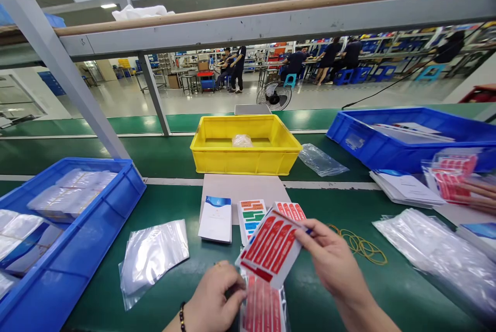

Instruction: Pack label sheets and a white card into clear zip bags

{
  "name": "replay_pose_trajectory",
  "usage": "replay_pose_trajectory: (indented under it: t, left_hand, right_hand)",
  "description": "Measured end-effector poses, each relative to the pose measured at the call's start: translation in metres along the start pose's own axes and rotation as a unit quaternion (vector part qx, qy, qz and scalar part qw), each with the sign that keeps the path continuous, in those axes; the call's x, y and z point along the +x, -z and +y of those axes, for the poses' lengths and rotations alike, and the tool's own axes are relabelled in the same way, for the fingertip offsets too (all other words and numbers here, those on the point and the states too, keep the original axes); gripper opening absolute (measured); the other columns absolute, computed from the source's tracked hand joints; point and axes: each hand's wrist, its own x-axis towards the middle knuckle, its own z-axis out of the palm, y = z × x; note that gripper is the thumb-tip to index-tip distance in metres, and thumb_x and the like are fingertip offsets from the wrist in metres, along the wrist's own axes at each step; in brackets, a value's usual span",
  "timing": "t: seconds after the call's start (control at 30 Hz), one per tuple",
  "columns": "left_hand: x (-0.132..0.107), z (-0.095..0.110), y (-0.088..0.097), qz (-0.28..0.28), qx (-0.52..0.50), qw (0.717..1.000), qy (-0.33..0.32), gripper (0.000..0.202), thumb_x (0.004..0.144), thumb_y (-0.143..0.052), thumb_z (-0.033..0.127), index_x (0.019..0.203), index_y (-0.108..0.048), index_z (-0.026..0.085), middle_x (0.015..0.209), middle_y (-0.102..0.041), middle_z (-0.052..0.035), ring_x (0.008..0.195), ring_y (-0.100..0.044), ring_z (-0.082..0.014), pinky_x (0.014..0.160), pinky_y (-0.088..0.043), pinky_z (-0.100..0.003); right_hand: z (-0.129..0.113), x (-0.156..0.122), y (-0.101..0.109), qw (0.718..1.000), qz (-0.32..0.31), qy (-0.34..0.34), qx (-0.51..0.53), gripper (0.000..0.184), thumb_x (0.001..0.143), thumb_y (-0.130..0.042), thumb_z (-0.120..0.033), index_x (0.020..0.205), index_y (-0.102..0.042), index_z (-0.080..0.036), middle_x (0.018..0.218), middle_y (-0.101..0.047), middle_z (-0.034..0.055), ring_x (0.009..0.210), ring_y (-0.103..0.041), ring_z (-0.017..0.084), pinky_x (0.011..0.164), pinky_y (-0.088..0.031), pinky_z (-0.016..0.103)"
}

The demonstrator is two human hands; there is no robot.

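Observation:
My right hand [329, 257] pinches a white sheet of red stickers [271, 246] and holds it tilted above the green table. My left hand [215, 298] is closed on a clear bag holding more red sticker sheets [263, 308] at the table's front edge. Just beyond lie another red sticker sheet [291, 211], a multicoloured sticker sheet [251, 217] and a small white and blue booklet [216, 219]. An empty clear bag [153, 257] lies to the left of my left hand.
A yellow bin [245, 162] stands ahead; blue bins sit at the left [83, 239] and the far right [391, 153]. Rubber bands [362, 245], booklets [406, 188] and plastic bags [437, 249] lie on the right. Another person's hand [478, 193] holds red stickers there.

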Motion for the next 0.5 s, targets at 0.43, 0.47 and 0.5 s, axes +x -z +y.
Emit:
replay_pose_trajectory:
  t: [0.43,0.47,0.5]
  left_hand:
    - [-0.001,0.011,0.014,0.081,0.008,0.995,-0.054,0.019,0.082,-0.048,0.016,0.081,-0.066,0.017,0.086,-0.052,-0.0088,0.079,-0.054,-0.019,0.069,-0.047,-0.033]
    - [-0.001,0.01,0.012,0.086,0.004,0.995,-0.053,0.018,0.082,-0.048,0.016,0.081,-0.066,0.017,0.087,-0.052,-0.0088,0.079,-0.053,-0.0187,0.069,-0.047,-0.033]
    - [-0.001,0.01,0.011,0.092,-0.002,0.994,-0.055,0.018,0.082,-0.048,0.016,0.082,-0.066,0.017,0.089,-0.051,-0.0088,0.079,-0.053,-0.0184,0.069,-0.047,-0.032]
  right_hand:
    - [-0.036,-0.001,-0.014,0.984,-0.104,0.062,-0.133,0.025,0.081,-0.054,-0.043,0.08,-0.06,-0.02,0.071,-0.063,0.0017,0.063,-0.06,0.016,0.055,-0.049,0.024]
    - [-0.037,-0.001,-0.014,0.98,-0.117,0.065,-0.147,0.024,0.083,-0.052,-0.042,0.079,-0.059,-0.02,0.071,-0.063,0.0014,0.063,-0.06,0.016,0.056,-0.049,0.024]
    - [-0.036,-0.002,-0.015,0.975,-0.134,0.066,-0.163,0.023,0.084,-0.05,-0.041,0.079,-0.059,-0.02,0.071,-0.063,0.0014,0.063,-0.06,0.016,0.056,-0.05,0.024]
